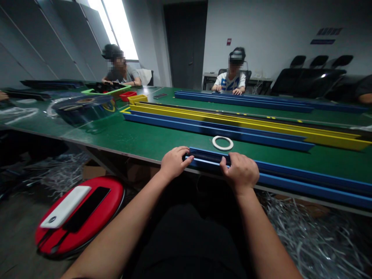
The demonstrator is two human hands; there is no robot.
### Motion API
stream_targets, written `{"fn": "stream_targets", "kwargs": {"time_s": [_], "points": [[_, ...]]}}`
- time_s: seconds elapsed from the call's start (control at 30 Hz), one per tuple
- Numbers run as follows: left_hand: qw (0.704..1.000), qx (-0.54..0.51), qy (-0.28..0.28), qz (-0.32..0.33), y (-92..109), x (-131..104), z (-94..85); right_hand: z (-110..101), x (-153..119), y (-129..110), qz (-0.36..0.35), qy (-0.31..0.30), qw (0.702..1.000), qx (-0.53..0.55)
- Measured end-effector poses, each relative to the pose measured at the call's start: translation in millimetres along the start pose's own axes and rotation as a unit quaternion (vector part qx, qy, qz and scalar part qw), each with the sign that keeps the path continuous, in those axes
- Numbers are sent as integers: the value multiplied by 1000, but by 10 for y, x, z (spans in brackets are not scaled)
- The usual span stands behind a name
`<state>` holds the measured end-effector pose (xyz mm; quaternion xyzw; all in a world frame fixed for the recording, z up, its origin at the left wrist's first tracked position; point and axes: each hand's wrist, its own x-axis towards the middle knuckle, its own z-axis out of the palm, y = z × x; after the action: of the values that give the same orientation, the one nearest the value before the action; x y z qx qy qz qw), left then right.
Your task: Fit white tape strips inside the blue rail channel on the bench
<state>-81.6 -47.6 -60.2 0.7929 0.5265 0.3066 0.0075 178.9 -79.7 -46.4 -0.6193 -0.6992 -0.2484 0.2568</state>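
A long blue channel-shaped strip (pixel 308 180) lies along the near edge of the green table, with a dark band running inside it. My left hand (pixel 174 162) is closed around its left end, thumb on the near side and fingers over the far side. Farther right along the same strip, my right hand (pixel 241 171) grips it, the thumb pressed at the inner edge. Just beyond the strip, between my hands, a thin white ring that looks like a tape roll (pixel 222 148) lies flat on the table.
Blue strips (pixel 221 131) and yellow strips (pixel 250 121) lie across the green table (pixel 139 140). A plastic-wrapped roll (pixel 84 110), yellow bin (pixel 136 99) and red bin (pixel 128 95) stand left. Two people sit opposite. A red stool (pixel 112 193) holds a phone (pixel 87 209) and white device (pixel 66 207).
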Motion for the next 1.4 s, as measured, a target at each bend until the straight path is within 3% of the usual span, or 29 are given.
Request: {"fn": "stream_targets", "kwargs": {"time_s": [0.57, 1.4], "points": [[998, -49, 6, -42, 8, 18, -28, -3, -1, -3, 2, 5, 1000, 1], [993, -102, -15, -51, -77, 105, -7, 2, 0, 15, -8, 19, 1000, 4]]}}
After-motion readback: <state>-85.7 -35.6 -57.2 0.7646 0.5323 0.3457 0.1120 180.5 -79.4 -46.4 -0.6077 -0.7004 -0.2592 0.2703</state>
